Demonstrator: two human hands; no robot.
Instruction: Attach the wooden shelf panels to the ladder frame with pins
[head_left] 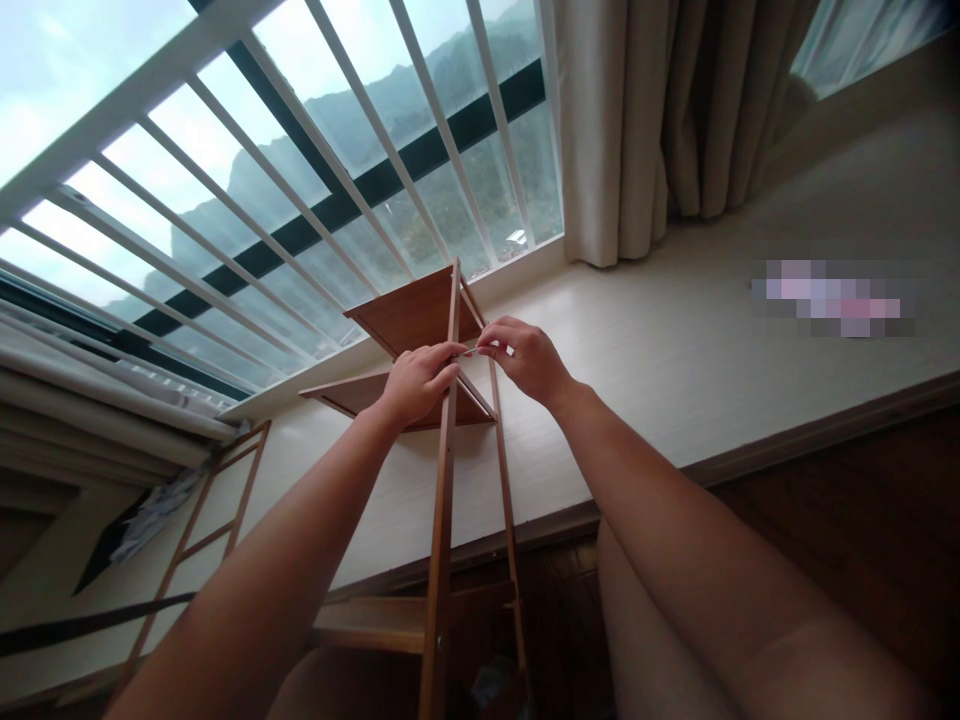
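A wooden shelf rack stands tilted in view, with a slim side post running up the middle. My left hand is closed around the upper part of this post, between an upper wooden panel and a lower wooden panel. On the post's other side, my right hand pinches a thin metal piece between thumb and fingers. Its tip meets the post beside my left fingertips; whether it is a screw or a key is too small to tell. Lower down, another wooden shelf joins the post.
A pale ledge lies under a window with white bars. Beige curtains hang at both sides. A separate ladder-like wooden frame rests at the left. A pixelated patch hides something on the ledge.
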